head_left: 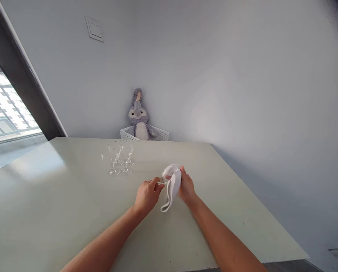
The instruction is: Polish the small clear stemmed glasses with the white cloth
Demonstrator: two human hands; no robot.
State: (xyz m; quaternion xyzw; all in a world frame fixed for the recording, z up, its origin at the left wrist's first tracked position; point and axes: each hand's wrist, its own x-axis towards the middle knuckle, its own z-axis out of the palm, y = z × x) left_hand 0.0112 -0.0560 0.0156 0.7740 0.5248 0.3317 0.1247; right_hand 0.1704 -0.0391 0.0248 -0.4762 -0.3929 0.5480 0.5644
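Note:
Over the middle of the table, my left hand point(148, 195) pinches the stem end of a clear stemmed glass point(165, 176), which lies tilted on its side between my hands. My right hand point(187, 186) is closed on a white cloth point(174, 185) wrapped over the bowl of that glass. A loose fold of the cloth hangs down toward me. The cloth hides much of the bowl and some of my right fingers. To the left stand several more clear stemmed glasses point(114, 172), upright and grouped close together, apart from both hands.
The pale table point(81, 196) reaches back to the walls. Behind its far edge a grey plush rabbit point(141, 130) sits in a white perforated basket point(162, 135). A light switch point(95, 30) is on the wall, and a dark-framed window point(10, 102) is at the left.

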